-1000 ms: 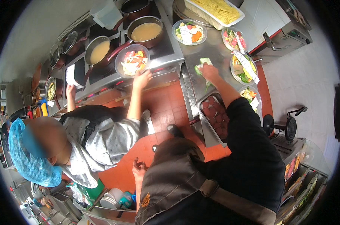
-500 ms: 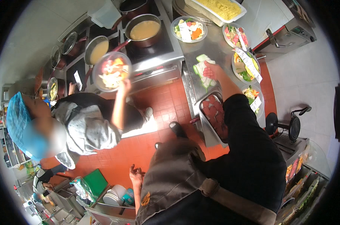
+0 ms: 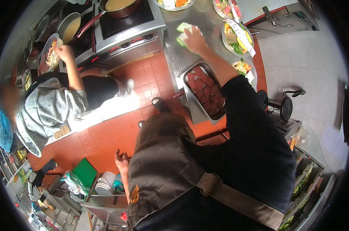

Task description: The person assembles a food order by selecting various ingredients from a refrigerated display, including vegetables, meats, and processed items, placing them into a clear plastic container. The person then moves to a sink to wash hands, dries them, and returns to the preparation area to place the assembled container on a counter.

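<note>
On the steel counter [image 3: 173,57], my right hand [image 3: 196,41] presses down on a crumpled green-and-white cloth [image 3: 183,27], fingers bunched over it. Just below that forearm sits a metal tray [image 3: 214,121] with several reddish-brown cubes [image 3: 202,88] inside. Clear bowls of cut vegetables with white paper strips stand to the right of my right hand; the nearest bowl [image 3: 230,37] holds greens and something yellow. Low beside my brown apron [image 3: 163,169] hangs my left hand [image 3: 122,161], holding nothing, its fingers loosely bent and apart.
At left, a co-worker in a grey top [image 3: 53,102] holds a bowl of food [image 3: 51,56] by the stove. A dark red saucepan [image 3: 122,10] and a second pan [image 3: 69,27] hold pale liquid. Behind are a green board [image 3: 84,175] and stacked white plates [image 3: 103,188].
My right hand has slid the cloth to the left and farther along the counter. The co-worker's bowl has moved left toward the pans. The whole view has shifted; my left hand still hangs low.
</note>
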The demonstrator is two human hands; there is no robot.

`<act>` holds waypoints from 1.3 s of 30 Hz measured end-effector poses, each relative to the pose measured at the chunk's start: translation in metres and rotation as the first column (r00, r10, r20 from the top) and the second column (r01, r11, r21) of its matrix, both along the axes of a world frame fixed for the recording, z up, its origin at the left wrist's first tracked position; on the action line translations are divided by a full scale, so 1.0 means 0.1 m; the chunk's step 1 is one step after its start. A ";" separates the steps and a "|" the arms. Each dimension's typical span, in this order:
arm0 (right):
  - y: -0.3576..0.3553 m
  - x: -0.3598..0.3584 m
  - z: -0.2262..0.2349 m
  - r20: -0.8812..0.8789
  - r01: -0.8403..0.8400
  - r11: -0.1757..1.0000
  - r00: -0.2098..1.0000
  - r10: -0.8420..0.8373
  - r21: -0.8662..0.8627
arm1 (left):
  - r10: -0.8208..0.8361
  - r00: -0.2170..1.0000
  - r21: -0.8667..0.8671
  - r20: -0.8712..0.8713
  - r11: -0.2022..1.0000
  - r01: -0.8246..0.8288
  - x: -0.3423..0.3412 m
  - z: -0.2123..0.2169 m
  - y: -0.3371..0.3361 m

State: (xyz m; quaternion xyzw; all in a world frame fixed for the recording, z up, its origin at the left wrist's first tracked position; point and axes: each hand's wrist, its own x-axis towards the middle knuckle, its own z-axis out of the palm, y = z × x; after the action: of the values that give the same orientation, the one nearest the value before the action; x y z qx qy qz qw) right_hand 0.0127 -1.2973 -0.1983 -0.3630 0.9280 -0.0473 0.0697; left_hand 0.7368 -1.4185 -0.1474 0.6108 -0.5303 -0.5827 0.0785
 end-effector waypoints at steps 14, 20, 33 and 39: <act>-0.32 -0.48 -0.09 -0.190 -0.233 0.931 0.937 0.292 0.281 | -0.016 0.960 -0.151 0.278 0.987 0.060 -0.11 0.38 0.07; -0.32 -1.23 -0.57 -0.041 -0.334 0.909 0.934 0.354 0.250 | 0.224 0.942 -0.212 0.252 0.962 -0.172 0.19 0.41 0.33; -1.63 2.79 0.03 -0.238 -0.414 0.725 0.755 0.611 0.550 | 0.491 0.871 -0.336 0.001 0.821 -0.462 1.76 -0.61 0.26; -2.47 5.44 -0.95 0.208 -0.870 0.493 0.487 0.848 0.027 | 0.759 0.643 -0.399 -0.101 0.561 -0.725 2.90 -0.42 0.21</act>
State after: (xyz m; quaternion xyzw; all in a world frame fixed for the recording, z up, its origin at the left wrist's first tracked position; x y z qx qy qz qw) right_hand 0.5563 -1.5440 -0.2937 -0.7672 0.6138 0.0232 0.1847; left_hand 1.0265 -1.3977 -0.1898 0.7699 -0.3349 -0.3465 0.4185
